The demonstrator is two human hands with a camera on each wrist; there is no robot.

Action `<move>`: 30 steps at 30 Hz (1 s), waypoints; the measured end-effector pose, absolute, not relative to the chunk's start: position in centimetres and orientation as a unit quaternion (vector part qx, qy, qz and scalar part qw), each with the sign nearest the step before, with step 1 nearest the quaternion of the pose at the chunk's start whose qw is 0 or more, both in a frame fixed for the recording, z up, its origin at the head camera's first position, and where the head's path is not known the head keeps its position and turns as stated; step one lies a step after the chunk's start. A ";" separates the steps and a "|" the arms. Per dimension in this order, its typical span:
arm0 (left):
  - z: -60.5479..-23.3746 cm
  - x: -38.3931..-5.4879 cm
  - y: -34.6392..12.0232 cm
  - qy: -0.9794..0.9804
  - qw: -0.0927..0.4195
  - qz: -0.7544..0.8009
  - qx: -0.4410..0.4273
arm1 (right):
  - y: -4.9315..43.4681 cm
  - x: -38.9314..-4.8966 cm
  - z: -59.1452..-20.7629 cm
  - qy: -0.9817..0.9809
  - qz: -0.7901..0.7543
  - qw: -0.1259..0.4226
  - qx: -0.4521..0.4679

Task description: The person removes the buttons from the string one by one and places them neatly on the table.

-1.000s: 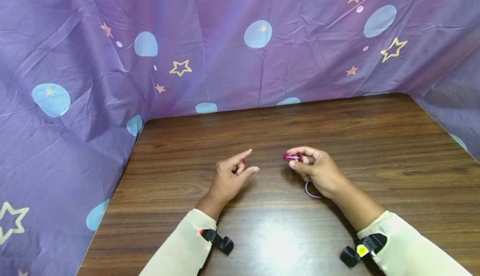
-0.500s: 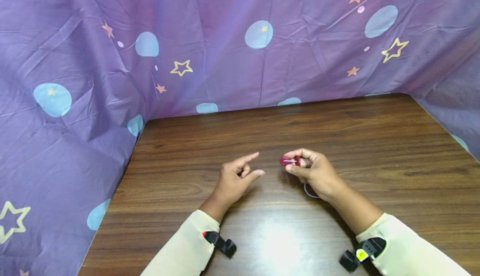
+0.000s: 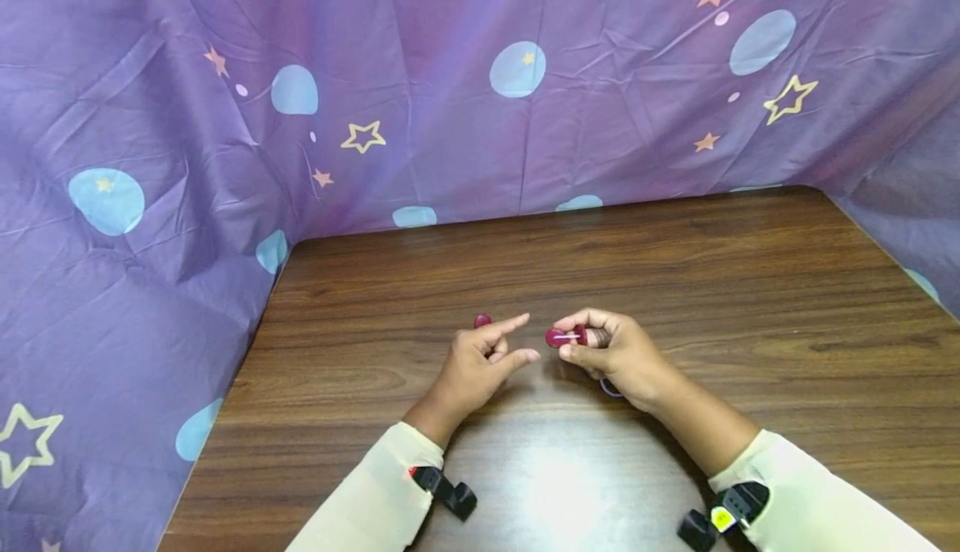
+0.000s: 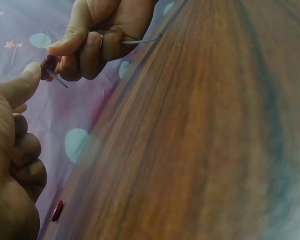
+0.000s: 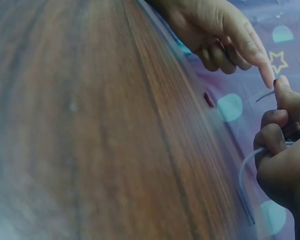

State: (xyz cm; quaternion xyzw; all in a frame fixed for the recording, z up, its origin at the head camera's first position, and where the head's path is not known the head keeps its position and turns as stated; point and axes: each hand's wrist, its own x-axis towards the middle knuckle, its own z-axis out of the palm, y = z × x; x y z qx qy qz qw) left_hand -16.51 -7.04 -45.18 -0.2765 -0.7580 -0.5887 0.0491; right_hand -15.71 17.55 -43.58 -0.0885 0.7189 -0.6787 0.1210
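Note:
My right hand [image 3: 622, 356] pinches a small flat red disc [image 3: 554, 338] between thumb and index finger in the head view. A second red piece [image 3: 581, 334] sits just behind the disc, close to the fingers. The pale end of a purple string [image 5: 265, 95] sticks out past the fingertips, and the rest of the string [image 5: 242, 172] trails below the hand. My left hand [image 3: 476, 368] faces the disc with index finger and thumb apart and the other fingers curled in. Nothing shows between them. Another red disc [image 3: 482, 319] lies on the table behind the left index finger.
Both hands are above a brown wood-grain table [image 3: 360, 285]. A purple curtain [image 3: 450, 118] with stars and blue blobs hangs behind and at the sides. Each sleeve carries a black wrist camera, left [image 3: 444, 489] and right [image 3: 723, 514].
Both hands have moved toward each other and slightly nearer the wearer. The right hand carries the disc and string left. The disc on the table now shows from behind the left hand.

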 end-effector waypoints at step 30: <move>-45.7 -16.5 -6.9 -0.763 0.026 -0.571 -0.303 | 16.8 -15.2 -43.9 0.701 -0.693 0.135 -0.102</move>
